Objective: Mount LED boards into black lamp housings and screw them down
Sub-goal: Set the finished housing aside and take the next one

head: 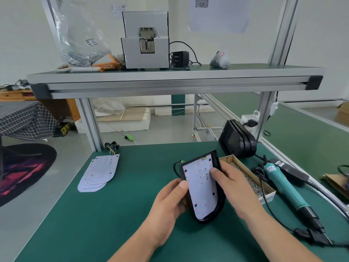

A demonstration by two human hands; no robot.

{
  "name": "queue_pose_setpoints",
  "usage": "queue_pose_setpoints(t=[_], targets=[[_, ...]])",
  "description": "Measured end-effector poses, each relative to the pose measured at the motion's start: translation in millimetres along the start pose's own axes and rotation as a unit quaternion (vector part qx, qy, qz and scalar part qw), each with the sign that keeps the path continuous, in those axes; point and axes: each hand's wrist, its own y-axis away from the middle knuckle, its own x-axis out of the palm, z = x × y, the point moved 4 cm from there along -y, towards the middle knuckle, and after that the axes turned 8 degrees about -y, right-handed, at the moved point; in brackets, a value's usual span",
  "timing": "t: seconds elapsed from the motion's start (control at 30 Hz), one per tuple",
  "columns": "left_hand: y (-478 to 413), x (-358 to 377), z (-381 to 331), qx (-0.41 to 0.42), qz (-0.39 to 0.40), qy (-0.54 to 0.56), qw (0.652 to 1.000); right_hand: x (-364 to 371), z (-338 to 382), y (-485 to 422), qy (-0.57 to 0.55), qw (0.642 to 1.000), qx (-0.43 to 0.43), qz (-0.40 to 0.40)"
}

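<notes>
One black, round-ended housing (220, 206) is held tilted above the green counter (132, 205), gripped by the fingers (182, 185) of the left hand (170, 201) and right hand (234, 182). One white board (202, 188) is seated inside. Fanned boards (98, 173) lie left. Stacked housings (238, 140), one cardboard box (245, 168) of screws (247, 178) and one teal screwdriver (283, 184) lie right.

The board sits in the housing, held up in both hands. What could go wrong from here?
1. The housing is tilted off the table and the LED board looks unscrewed, so it may slip out.
2. The wires at the housing's top corner could get pinched under the board.
</notes>
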Motion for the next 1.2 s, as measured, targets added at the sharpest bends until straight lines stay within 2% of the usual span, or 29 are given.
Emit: queue_pose_setpoints(t=[0.13, 0.23, 0.37, 0.57, 0.8, 1.03, 1.2], targets=[[-2, -7, 4, -0.012, -0.022, -0.062, 0.998, -7, 6, -2, 0.113, 0.992, 0.001, 0.065], [-3, -14, 7, -0.006, -0.026, -0.069, 0.997, -11, 15, 1, 0.157, 0.981, 0.007, 0.112], [-4, -17, 9, -0.014, -0.041, -0.062, 0.997, -13, 19, 3, 0.127, 0.987, -0.006, 0.101], [-16, -27, 16, -0.013, -0.126, -0.021, 0.992, -35, 24, 2, 0.019, 1.0, -0.021, 0.013], [-18, -29, 21, -0.003, -0.101, -0.083, 0.991, -91, 47, 2, -0.116, 0.98, -0.04, -0.156], [-20, -31, 25, -0.006, -0.098, -0.116, 0.988, -177, 77, 14, -0.13, 0.942, -0.066, -0.301], [-21, -31, 26, -0.002, -0.1, -0.124, 0.987, -237, 90, 34, -0.114, 0.917, -0.085, -0.372]])
